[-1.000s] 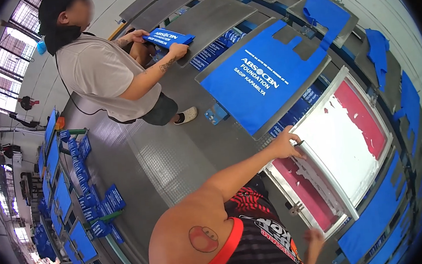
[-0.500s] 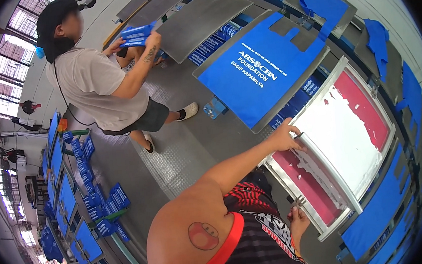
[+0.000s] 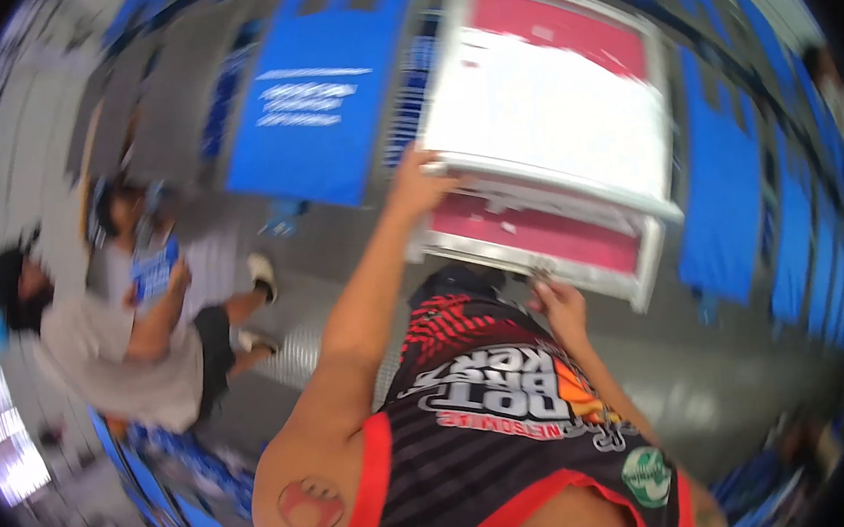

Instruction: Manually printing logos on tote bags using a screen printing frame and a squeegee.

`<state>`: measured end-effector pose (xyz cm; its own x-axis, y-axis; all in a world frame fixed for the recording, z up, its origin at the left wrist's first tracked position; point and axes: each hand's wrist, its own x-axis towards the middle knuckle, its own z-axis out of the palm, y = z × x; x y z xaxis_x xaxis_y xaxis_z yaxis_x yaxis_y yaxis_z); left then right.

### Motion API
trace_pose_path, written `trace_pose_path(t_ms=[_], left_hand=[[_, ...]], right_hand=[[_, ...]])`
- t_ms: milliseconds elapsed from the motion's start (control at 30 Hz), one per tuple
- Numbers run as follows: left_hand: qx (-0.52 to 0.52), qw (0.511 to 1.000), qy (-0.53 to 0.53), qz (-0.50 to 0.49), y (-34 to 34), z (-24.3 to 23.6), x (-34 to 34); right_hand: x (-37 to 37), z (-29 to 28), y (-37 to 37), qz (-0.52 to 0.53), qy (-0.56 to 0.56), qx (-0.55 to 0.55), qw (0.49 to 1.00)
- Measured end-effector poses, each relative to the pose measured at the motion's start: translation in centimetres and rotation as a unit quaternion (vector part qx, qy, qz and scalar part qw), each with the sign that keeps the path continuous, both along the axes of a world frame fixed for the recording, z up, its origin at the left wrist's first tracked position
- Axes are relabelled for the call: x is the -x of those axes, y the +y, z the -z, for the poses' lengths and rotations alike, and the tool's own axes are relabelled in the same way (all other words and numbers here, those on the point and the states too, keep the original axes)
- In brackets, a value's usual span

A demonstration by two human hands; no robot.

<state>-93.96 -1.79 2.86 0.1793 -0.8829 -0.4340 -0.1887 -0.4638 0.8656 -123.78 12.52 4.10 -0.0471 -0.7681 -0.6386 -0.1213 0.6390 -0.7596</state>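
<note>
In front of me a screen-printing frame [image 3: 663,122] with a pale metal rim holds a pink mesh [image 3: 562,30], mostly covered by white ink [image 3: 548,102]. A long squeegee [image 3: 577,197] lies across its nearer part, with a pink strip showing on the near side. My left hand [image 3: 420,183] is closed round the squeegee's left end, some fingers hidden beneath it. At the middle of the frame's near edge my right hand [image 3: 561,303] has its fingers closed on a small metal clamp [image 3: 541,272], blurred here.
Left of the frame a blue bag [image 3: 303,103] with white print lies flat on a grey board; more blue bags [image 3: 721,177] lie to the right. A co-worker [image 3: 128,339] stands at left holding a blue printed piece [image 3: 155,270]; another person [image 3: 122,214] is beyond.
My view has swung to the right, so the frame now sits squarer before me and the co-worker farther left. Both hands keep their places on the squeegee and the clamp.
</note>
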Motion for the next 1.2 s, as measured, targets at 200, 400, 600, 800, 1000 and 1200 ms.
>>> trace_pose_path(t_ms=[200,400,600,800,1000,1200], left_hand=[[0.238,0.936,-0.244,0.083,0.5,-3.9,0.6],[0.157,0.829,-0.373,0.387,-2.5,-10.6,3.8],[0.195,0.8,-0.397,0.405,-12.5,-11.0,3.5],[0.337,0.796,-0.425,0.268,-21.1,-4.4,2.5],[0.373,0.76,-0.481,0.229,-13.6,4.5,5.7],[0.223,0.811,-0.475,0.258,-6.4,-5.8,5.1]], right_hand=[[2.6,-8.1,-4.6,-0.313,0.211,-0.002,0.926],[10.4,-13.3,-15.2,-0.28,0.631,0.48,0.542],[12.1,-11.5,-23.0,-0.384,0.518,0.168,0.746],[12.6,-5.3,-34.1,-0.274,0.527,0.464,0.657],[16.1,-0.3,-27.5,-0.323,0.495,0.383,0.71],[11.2,-13.2,-22.9,-0.358,0.476,0.339,0.728]])
